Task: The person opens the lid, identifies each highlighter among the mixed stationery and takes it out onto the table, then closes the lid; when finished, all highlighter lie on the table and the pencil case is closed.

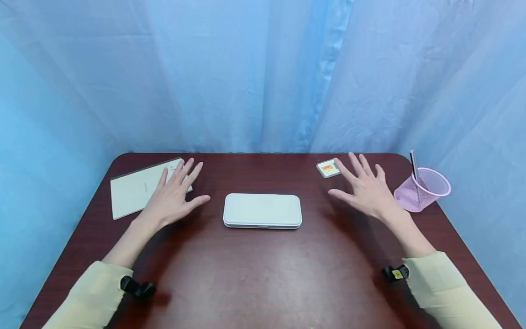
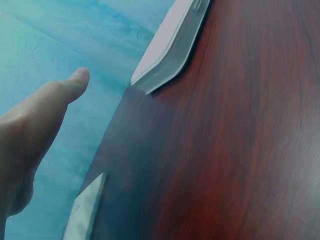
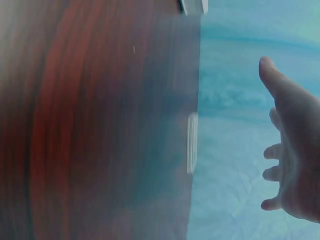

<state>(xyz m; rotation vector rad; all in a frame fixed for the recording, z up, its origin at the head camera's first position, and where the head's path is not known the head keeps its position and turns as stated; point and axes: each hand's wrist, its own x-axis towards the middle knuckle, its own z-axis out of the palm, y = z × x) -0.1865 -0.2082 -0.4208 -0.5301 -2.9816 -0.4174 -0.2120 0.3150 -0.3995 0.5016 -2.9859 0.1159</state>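
A closed white pencil case (image 1: 263, 210) lies at the middle of the table, between the two hands. My left hand (image 1: 174, 194) hovers with spread fingers over the right part of a pale notebook (image 1: 137, 187), hiding some of it. Over on the right, my right hand (image 1: 365, 187) is also held above the table with fingers apart and nothing in it. Its fingertips overlap a small clear-cased card (image 1: 328, 168) with an orange and green picture. Both wrist views show the thumb (image 2: 75, 87) extended and the hand raised off the surface.
A pink mesh pen cup (image 1: 423, 189) leans at the table's right edge, tilted, with a pen (image 1: 414, 164) in it. Light blue curtains (image 1: 263, 77) hang behind and beside the dark red wooden table (image 1: 263, 274). Small black cameras (image 1: 137, 288) sit at both sleeve cuffs.
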